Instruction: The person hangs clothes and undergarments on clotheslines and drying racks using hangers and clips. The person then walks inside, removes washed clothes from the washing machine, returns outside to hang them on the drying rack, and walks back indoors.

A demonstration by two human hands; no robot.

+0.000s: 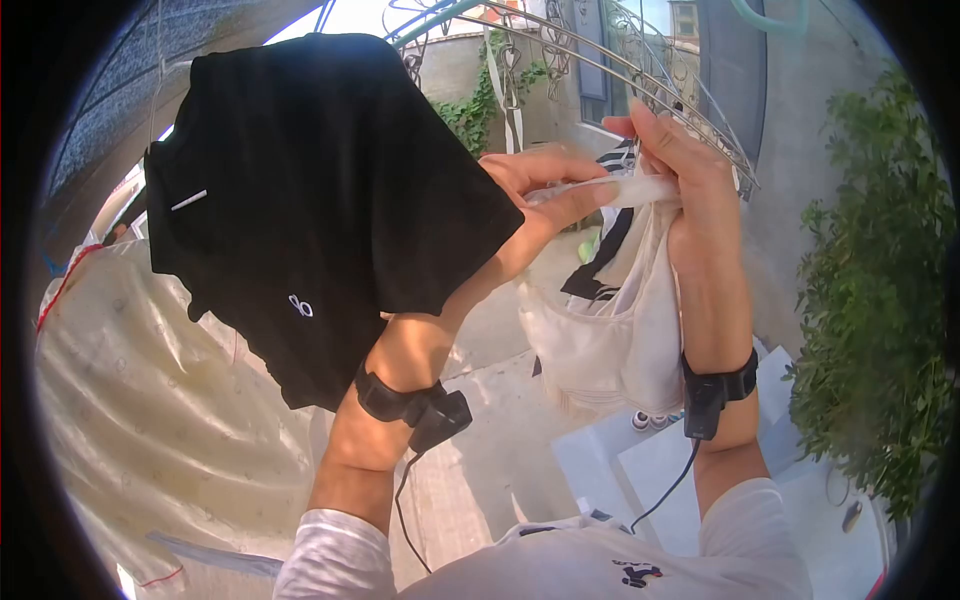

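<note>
A wire hanging rack point(600, 48) with many clips spans the top. From it hangs a cream garment point(610, 345), right of centre. My left hand point(545, 185) pinches the band of this garment, reaching from behind a black garment. My right hand point(690, 165) is raised at the rack, its fingers closed around a clip and the right end of the band. The black garment point(300, 200) hangs at the left, in front of part of my left forearm. Behind the cream garment hangs a black and white striped cloth point(605, 265).
A leafy bush point(880, 300) stands at the right beside a grey wall point(785, 190). At the left, a pale sheet point(170, 400) covers something large. White panels point(650, 480) lie low at the right. Cables run down from both wrist straps.
</note>
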